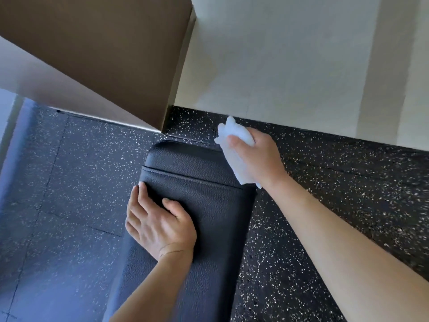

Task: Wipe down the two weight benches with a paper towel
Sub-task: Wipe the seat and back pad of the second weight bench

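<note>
Bench: black padded weight bench (pixel 197 205) with a grained leather-like cover and a stitched seam across it near its far end; it ran from the bottom of the view up toward the wall, and only this one bench was in view.
Paper towel: crumpled white paper towel (pixel 234 147), held at the far right corner of the bench pad, partly over the pad's edge and partly over the floor.
Your right hand: your right hand (pixel 255 152) gripped the paper towel, fingers curled around it and thumb pressed on top; the arm reached in from the lower right.
Your left hand: your left hand (pixel 157 219) rested on the bench's left edge just short of the seam, thumb lying on top of the pad and fingers bent down over the side.
Floor: black rubber flooring (pixel 325 205) flecked with white, lying under and on both sides of the bench.
Wall: pale cream wall (pixel 278 54) met the floor just beyond the far end of the bench.
Brown surface: large flat brown panel (pixel 104 43) filled the upper left; what it was could not be told.
</note>
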